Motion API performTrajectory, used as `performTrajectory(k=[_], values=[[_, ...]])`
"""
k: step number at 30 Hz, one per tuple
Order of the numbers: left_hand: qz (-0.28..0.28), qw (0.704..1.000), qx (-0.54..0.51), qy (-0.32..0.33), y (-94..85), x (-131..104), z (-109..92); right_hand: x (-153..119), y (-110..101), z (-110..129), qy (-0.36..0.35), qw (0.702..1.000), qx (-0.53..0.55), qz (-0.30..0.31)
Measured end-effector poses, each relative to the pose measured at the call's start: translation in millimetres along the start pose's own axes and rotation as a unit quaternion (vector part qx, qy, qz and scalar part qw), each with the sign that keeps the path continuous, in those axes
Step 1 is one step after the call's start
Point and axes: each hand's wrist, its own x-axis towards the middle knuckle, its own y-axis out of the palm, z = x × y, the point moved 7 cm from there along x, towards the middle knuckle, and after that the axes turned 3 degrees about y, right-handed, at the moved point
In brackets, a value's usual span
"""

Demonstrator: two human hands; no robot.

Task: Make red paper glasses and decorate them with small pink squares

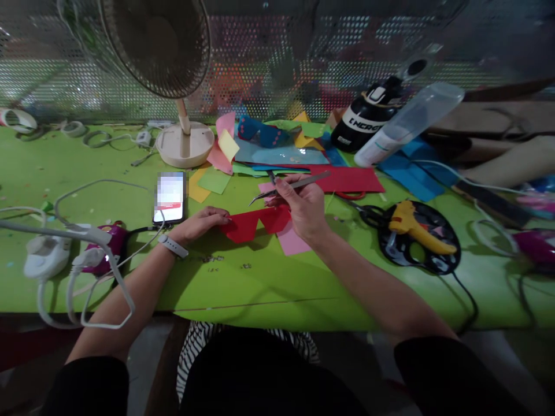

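Observation:
A red paper cutout (243, 227), shaped like a pair of glasses with a notch in its lower edge, is held above the green table. My left hand (203, 223) pinches its left end between thumb and fingers. Across its right end is my right hand (307, 214), closed around a pair of metal tweezers (262, 195) whose curved tip points left. Whether the right fingers also grip the cutout, I cannot tell. Pink paper (295, 241) lies beneath the right hand. Small shiny bits (212, 260) are scattered on the table closer to me.
A phone (170, 197) and a fan (184, 144) stand left of centre, with cables and a power adapter (47, 254). Coloured paper, a blue glasses cutout (262, 133) and a black bottle (362, 124) are behind. To the right, a yellow glue gun (420, 228) rests on a black palette (442, 254).

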Motion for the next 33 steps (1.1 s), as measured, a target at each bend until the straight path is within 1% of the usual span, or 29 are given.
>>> performTrajectory(k=[3,4,6,8,9,11,13,14,15,16,17,19,21,22,23,24,26,29,33], values=[[-0.066,0.998,-0.010,-0.012,-9.1,0,2,3,-9,11,-0.016,1.000,0.013,-0.024],[-0.075,0.997,-0.016,-0.017,-10.1,0,2,4,-13,15,-0.021,0.999,0.016,-0.035],[-0.067,0.997,-0.030,-0.027,-8.7,0,3,5,-23,23,-0.034,0.997,0.023,-0.058],[-0.059,0.997,-0.034,-0.028,-7.9,0,3,2,-33,27,-0.046,0.996,0.023,-0.068],[-0.065,0.997,-0.031,-0.019,-9.2,0,1,-1,-38,28,-0.051,0.997,0.014,-0.061],[-0.083,0.996,-0.024,0.005,-12.5,0,-5,-14,-45,27,-0.062,0.997,-0.030,-0.021],[-0.061,0.998,-0.028,0.014,-9.1,0,-10,-32,-49,25,-0.090,0.989,-0.114,0.039],[-0.037,0.999,-0.033,0.014,-5.2,0,-11,-43,-50,26,-0.120,0.977,-0.165,0.066],[-0.012,0.999,-0.039,0.015,-1.1,0,-13,-53,-50,27,-0.158,0.958,-0.221,0.093],[0.009,0.999,-0.040,0.016,2.1,0,-15,-64,-49,28,-0.203,0.931,-0.278,0.119],[0.020,0.999,-0.036,0.023,3.7,0,-17,-75,-47,29,-0.252,0.897,-0.334,0.143],[0.015,0.999,-0.008,0.047,1.6,0,-21,-93,-41,27,-0.337,0.815,-0.432,0.190],[0.005,0.996,0.038,0.082,-2.0,1,-27,-104,-37,20,-0.390,0.740,-0.499,0.225],[0.002,0.993,0.060,0.101,-3.5,1,-30,-107,-35,16,-0.405,0.714,-0.521,0.236],[0.001,0.990,0.080,0.116,-4.6,0,-33,-109,-34,12,-0.416,0.693,-0.535,0.245],[0.002,0.987,0.097,0.126,-5.1,0,-36,-110,-33,9,-0.422,0.680,-0.545,0.251],[0.004,0.982,0.126,0.137,-5.6,-1,-40,-109,-33,4,-0.426,0.667,-0.555,0.258],[-0.002,0.974,0.169,0.151,-6.0,-3,-43,-107,-33,1,-0.421,0.665,-0.556,0.266],[-0.014,0.964,0.212,0.163,-7.4,-3,-42,-107,-31,-1,-0.420,0.672,-0.548,0.266]])
